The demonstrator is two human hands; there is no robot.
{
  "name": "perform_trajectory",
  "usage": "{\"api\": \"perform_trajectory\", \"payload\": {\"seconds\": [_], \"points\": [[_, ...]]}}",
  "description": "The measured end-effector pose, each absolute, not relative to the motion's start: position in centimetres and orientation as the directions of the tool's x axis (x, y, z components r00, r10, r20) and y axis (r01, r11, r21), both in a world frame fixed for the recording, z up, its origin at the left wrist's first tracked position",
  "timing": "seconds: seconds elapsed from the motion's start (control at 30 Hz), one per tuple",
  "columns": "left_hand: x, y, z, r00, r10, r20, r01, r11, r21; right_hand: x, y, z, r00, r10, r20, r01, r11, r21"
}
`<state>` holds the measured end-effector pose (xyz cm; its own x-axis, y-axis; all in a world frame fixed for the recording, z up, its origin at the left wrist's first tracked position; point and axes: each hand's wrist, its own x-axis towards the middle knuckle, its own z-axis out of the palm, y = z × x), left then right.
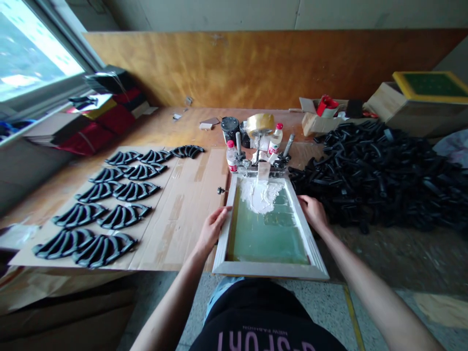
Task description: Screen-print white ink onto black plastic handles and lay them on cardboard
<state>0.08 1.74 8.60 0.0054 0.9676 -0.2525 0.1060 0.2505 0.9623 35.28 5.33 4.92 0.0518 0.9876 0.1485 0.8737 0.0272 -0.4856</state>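
Observation:
A wooden-framed printing screen [224, 243] with green mesh lies in front of me, hinged at its far end to a metal clamp [261, 163]. White ink [260, 195] is smeared over the far part of the mesh. My left hand [214, 228] grips the frame's left rail, fingers curled over the edge. My right hand [312, 212] holds the right rail in the same way. Whatever lies under the screen is hidden.
Black curved plastic parts [98, 214] lie in rows on cardboard sheets to the left. A big heap of the same black parts [380, 170] fills the right. Small bottles [231, 157], a tape roll [259, 124] and a dark jar stand behind the clamp. Boxes sit far right.

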Motion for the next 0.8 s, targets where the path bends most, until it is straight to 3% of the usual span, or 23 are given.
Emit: {"api": "perform_trajectory", "payload": {"seconds": [0.07, 0.17, 0.27, 0.4, 0.6, 0.7, 0.8], "points": [[0.1, 1.1, 6.3, -0.001, 0.954, -0.301, 0.121, 0.299, 0.947, 34.7, 7.8, 6.4, 0.073, 0.958, 0.278, 0.868, 0.076, -0.491], [0.4, 0.9, 3.7, -0.080, 0.953, -0.292, 0.209, 0.303, 0.930, 30.8, 11.8, 8.2, -0.122, 0.884, 0.451, 0.864, 0.318, -0.390], [0.4, 1.2, 2.2, -0.098, 0.956, -0.276, 0.266, 0.293, 0.918, 26.8, 14.4, 8.4, -0.303, 0.885, 0.353, 0.862, 0.413, -0.294], [0.2, 1.2, 1.3, -0.062, 0.957, -0.283, 0.290, 0.289, 0.912, 25.1, 13.4, 7.3, -0.397, 0.903, 0.161, 0.870, 0.427, -0.248], [0.3, 0.9, 1.7, -0.044, 0.948, -0.315, 0.243, 0.316, 0.917, 27.4, 8.7, 7.9, -0.745, 0.660, 0.097, 0.619, 0.738, -0.267], [0.4, 0.9, 2.2, -0.084, 0.950, -0.301, 0.235, 0.312, 0.921, 27.7, 9.0, 8.4, -0.726, 0.684, 0.067, 0.635, 0.705, -0.316], [0.4, 1.0, 2.5, -0.108, 0.950, -0.294, 0.226, 0.312, 0.923, 27.2, 9.1, 7.7, -0.631, 0.757, 0.171, 0.693, 0.648, -0.315]]}}
